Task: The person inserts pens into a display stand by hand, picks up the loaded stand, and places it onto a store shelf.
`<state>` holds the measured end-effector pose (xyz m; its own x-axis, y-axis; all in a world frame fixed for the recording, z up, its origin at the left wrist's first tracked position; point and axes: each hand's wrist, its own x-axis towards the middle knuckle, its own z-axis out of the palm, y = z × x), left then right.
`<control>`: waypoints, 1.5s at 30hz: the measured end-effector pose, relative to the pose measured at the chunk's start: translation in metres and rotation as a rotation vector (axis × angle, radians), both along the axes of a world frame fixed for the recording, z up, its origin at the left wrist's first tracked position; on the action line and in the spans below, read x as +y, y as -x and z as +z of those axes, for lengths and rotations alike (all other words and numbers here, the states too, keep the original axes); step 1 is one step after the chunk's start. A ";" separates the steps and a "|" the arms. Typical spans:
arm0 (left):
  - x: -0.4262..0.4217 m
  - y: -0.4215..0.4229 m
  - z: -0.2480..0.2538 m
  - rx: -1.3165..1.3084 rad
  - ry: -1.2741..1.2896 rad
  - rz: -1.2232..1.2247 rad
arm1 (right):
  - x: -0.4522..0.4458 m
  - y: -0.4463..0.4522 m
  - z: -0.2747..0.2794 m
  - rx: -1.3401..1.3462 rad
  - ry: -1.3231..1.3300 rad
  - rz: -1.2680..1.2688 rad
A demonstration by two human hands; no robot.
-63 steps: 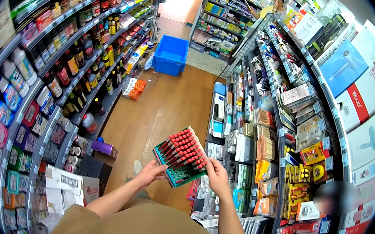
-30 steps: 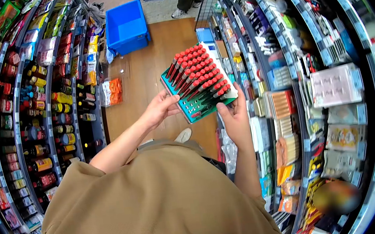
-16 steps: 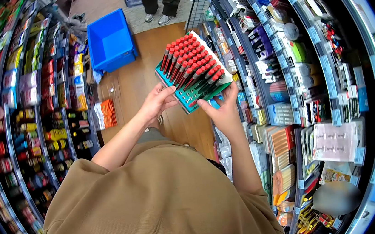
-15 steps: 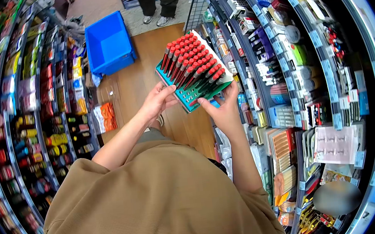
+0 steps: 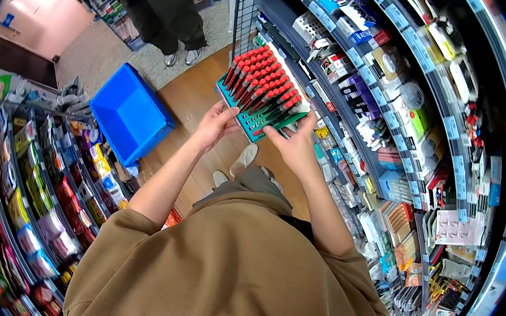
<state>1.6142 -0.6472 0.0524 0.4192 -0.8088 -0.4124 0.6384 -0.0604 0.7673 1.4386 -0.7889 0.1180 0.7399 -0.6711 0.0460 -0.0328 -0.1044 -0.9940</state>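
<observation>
A teal display box (image 5: pixel 254 120) is held up in front of me, tilted. Rows of red-capped pens (image 5: pixel 261 77) stand in its holes, while the holes nearest me hold none. My left hand (image 5: pixel 218 126) grips the box's left side, thumb on the top edge and fingers underneath. On the near right corner, my right hand (image 5: pixel 294 143) is closed round the box, its thumb over the front edge. A white panel rises along the box's far right side.
A blue plastic crate (image 5: pixel 129 116) sits on the wooden floor (image 5: pixel 187 100) ahead left. Snack shelves (image 5: pixel 35 189) line my left; stationery shelves (image 5: pixel 378 106) run close along my right, beside a wire grid (image 5: pixel 246 9). Another person's legs (image 5: pixel 165 18) stand beyond the crate.
My view has turned, so the crate and the other person appear further left and more of the far room shows. My feet have come into view. Both hands still hold the box.
</observation>
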 end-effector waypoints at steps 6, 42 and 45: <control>-0.063 -0.080 -0.010 -0.044 0.016 -0.048 | -0.049 -0.066 -0.031 -0.016 -0.060 -0.024; -0.289 -0.287 -0.083 0.366 0.151 -0.266 | -0.201 -0.270 -0.065 0.225 0.087 -0.741; -0.302 -0.284 -0.079 0.339 0.160 -0.261 | -0.199 -0.272 -0.064 0.249 0.052 -0.737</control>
